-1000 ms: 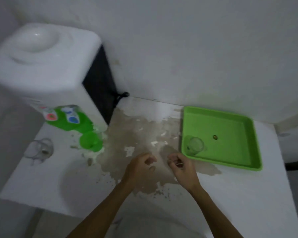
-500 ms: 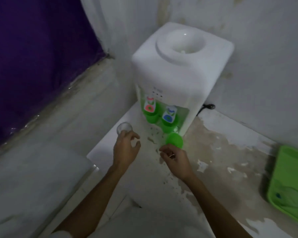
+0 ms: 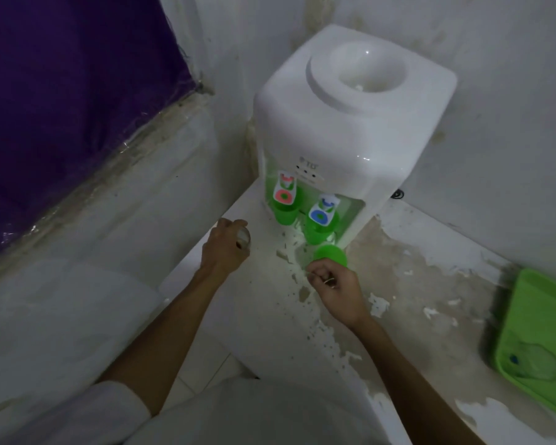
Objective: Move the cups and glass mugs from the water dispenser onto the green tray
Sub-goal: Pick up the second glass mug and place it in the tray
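Observation:
The white water dispenser [image 3: 350,139] stands at the back of the table. One green cup [image 3: 284,213] sits under its red tap and another green cup [image 3: 316,232] under the blue tap. A third green cup [image 3: 329,256] stands just in front of them. My left hand [image 3: 227,248] is closed over a glass mug [image 3: 243,236], which shows only between the fingers. My right hand [image 3: 334,287] is curled at the near rim of the front green cup; whether it grips the cup is unclear. The green tray [image 3: 527,316] lies at the right edge with a glass mug [image 3: 538,364] in it.
The white table [image 3: 414,284] has worn, peeling patches between the dispenser and the tray. Its left edge runs just beside my left hand, with a drop to the floor. A purple curtain [image 3: 61,107] fills the upper left. White walls close in behind the dispenser.
The view swung left from the tray to the dispenser. My left hand has reached the glass mug and closed over it. My right hand has moved up to the front green cup.

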